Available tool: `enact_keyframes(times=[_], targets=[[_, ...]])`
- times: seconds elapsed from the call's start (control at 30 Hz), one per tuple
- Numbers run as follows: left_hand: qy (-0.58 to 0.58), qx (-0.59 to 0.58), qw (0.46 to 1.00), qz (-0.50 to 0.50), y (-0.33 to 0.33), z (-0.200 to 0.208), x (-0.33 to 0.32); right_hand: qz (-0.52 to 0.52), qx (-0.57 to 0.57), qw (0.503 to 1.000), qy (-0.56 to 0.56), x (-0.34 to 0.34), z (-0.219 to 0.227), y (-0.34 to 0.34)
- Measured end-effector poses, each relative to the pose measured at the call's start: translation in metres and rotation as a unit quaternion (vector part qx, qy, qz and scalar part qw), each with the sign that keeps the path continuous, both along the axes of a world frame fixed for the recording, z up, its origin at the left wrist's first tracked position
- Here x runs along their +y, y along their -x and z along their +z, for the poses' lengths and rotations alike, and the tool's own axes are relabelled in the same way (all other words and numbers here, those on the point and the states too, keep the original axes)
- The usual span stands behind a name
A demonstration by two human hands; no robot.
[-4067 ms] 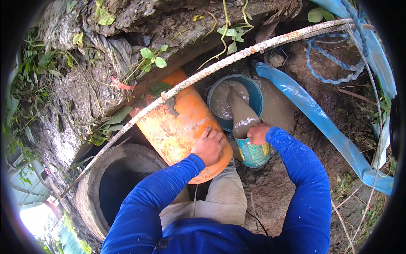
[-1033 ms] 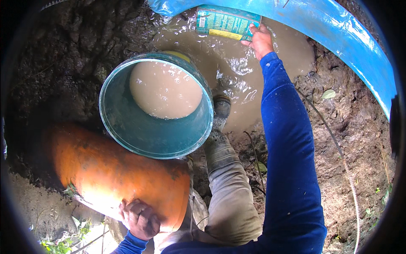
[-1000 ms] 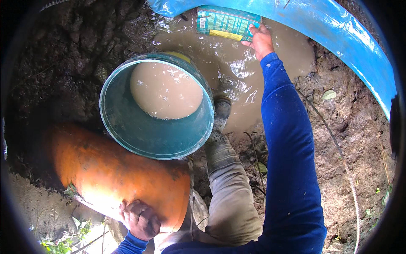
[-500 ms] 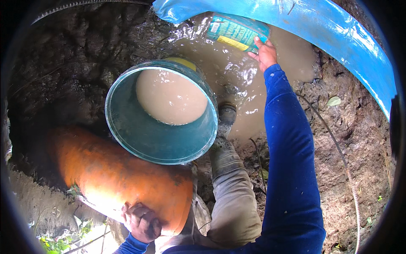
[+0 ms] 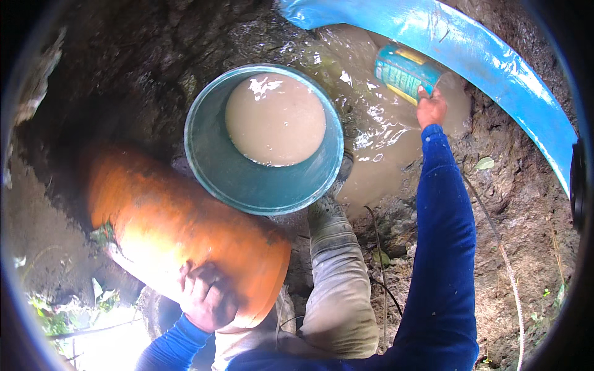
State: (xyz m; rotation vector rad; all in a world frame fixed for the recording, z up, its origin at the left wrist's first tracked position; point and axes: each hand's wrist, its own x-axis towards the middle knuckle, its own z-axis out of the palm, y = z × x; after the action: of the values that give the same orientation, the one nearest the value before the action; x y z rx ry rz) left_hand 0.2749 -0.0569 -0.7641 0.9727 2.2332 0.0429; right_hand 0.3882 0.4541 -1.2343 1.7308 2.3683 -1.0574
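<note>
In the upper right, my right hand [image 5: 431, 109] is closed on the rim end of a teal cylindrical container [image 5: 405, 71] with yellow bands. The container lies tilted on its side in brown muddy water [image 5: 371, 139]; its far end points left. At lower left, my left hand [image 5: 209, 297] rests against a large orange pipe [image 5: 179, 216], its fingers bent but apart on the curved surface. Between the hands stands a wide teal bucket [image 5: 275, 195], leaning toward me. Murky brown liquid [image 5: 275, 120] fills its lower part.
A blue plastic tube or sheet [image 5: 489, 68] curves along the upper right. My leg in muddy trousers [image 5: 340, 278] stands beneath the bucket, with a boot partly hidden behind it. A thin rod [image 5: 507, 266] crosses the earth bank at right. Bright light falls at lower left.
The teal container has moved right with my right hand and turned, dipping differently in the water. In the picture, the bucket sits further right and higher. My left hand stays on the pipe.
</note>
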Motion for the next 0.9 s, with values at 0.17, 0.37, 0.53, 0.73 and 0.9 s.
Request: enact_keyframes(times=[0.17, 0.37, 0.53, 0.73, 0.9], targets=[[-0.026, 0.028, 0.999, 0.005, 0.001, 0.001, 0.002, 0.154, -0.071, 0.982, -0.081, -0.012, 0.082, -0.023], [-0.046, 0.014, 0.999, 0.024, 0.003, 0.007, 0.003, 0.324, -0.129, 0.932, -0.096, -0.034, 0.196, -0.065], [-0.077, 0.028, 0.996, 0.024, 0.000, 0.002, -0.004, 0.477, -0.130, 0.866, -0.073, -0.073, 0.287, -0.081], [-0.108, 0.037, 0.993, 0.028, -0.003, 0.004, -0.013, 0.645, -0.085, 0.758, -0.028, -0.127, 0.379, -0.057], [-0.119, 0.041, 0.992, 0.023, -0.002, 0.004, -0.018, 0.731, -0.081, 0.678, -0.003, -0.178, 0.434, -0.012]])
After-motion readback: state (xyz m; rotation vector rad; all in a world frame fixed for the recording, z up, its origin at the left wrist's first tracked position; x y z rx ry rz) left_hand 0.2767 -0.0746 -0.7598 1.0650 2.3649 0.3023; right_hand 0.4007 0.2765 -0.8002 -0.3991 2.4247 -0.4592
